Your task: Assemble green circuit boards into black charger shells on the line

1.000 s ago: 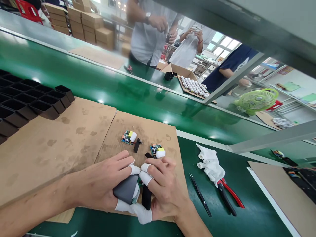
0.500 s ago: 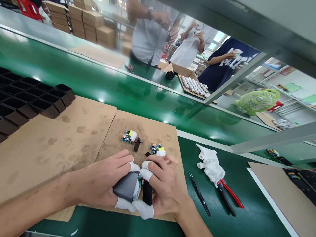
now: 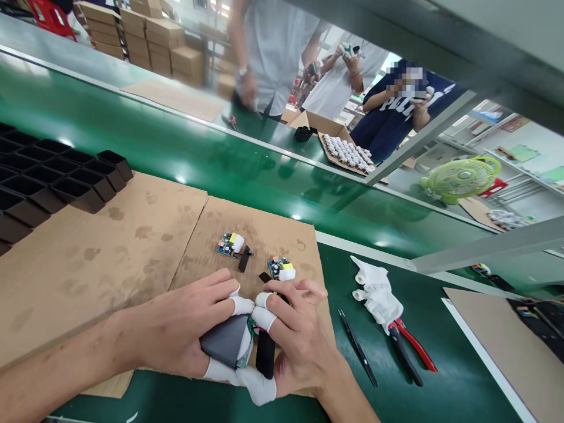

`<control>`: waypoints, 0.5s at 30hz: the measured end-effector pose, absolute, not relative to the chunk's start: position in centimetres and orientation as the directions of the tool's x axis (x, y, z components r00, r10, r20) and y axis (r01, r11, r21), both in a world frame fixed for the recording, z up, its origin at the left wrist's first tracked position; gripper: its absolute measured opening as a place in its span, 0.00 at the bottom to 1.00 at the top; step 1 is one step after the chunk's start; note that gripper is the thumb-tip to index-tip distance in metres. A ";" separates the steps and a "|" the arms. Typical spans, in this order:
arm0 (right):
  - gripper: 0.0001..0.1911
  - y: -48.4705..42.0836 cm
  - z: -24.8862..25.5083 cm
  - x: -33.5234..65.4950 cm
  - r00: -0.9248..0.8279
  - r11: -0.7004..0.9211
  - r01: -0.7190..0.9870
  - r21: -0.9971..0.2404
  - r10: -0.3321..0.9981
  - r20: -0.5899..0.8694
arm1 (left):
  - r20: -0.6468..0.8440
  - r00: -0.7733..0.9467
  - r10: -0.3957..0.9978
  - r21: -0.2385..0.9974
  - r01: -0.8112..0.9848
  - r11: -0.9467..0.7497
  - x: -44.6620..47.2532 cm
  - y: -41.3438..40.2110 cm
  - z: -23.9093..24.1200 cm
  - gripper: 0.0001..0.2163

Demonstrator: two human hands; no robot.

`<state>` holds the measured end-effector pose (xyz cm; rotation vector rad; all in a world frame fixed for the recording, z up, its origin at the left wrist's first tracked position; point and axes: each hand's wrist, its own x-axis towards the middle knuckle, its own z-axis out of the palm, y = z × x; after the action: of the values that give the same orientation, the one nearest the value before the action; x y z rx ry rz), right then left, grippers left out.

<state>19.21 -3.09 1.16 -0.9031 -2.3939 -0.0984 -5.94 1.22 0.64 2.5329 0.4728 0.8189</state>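
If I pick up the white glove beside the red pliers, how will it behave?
The white glove lies crumpled, so it is probably floppy and light. It seems to overlap the red pliers, so lifting it might nudge them.

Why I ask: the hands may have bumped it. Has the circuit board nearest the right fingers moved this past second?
No. The circuit board stays put, equally far from the far edge of the cardboard sheet.

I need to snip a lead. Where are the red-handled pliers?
Head view: red-handled pliers lie on the green bench, right of the right hand, beside the black tweezers, touching the white glove.
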 end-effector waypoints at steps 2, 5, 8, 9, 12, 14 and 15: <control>0.20 -3.2 1.2 19.1 -0.604 0.774 0.618 -0.138 0.580 0.546 | 0.464 0.770 0.438 0.502 0.179 -0.846 -6.0 1.2 0.7 0.25; 0.20 -3.1 1.6 19.2 -0.601 0.773 0.617 -0.151 0.586 0.544 | 0.465 0.769 0.439 0.514 0.169 -0.841 -6.1 1.2 0.7 0.24; 0.21 -3.0 2.3 19.4 -0.585 0.776 0.609 -0.163 0.579 0.568 | 0.465 0.759 0.456 0.535 0.170 -0.828 -6.2 1.4 0.9 0.26; 0.21 -2.9 2.5 19.6 -0.574 0.779 0.603 -0.175 0.575 0.582 | 0.471 0.752 0.461 0.541 0.167 -0.824 -6.2 1.5 1.0 0.26; 0.22 -2.8 3.1 19.9 -0.556 0.785 0.577 -0.228 0.581 0.594 | 0.481 0.745 0.463 0.556 0.149 -0.817 -6.1 1.6 1.0 0.27; 0.24 -2.8 3.2 20.1 -0.561 0.779 0.567 -0.266 0.602 0.568 | 0.490 0.744 0.455 0.568 0.124 -0.814 -5.9 1.5 0.8 0.26; 0.25 -2.8 3.0 20.2 -0.557 0.768 0.569 -0.294 0.623 0.549 | 0.503 0.732 0.460 0.574 0.114 -0.811 -5.8 1.4 0.6 0.27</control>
<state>20.20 -2.85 3.04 -0.8861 -2.3078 0.1081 -5.81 1.36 0.62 2.4155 0.4348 0.8902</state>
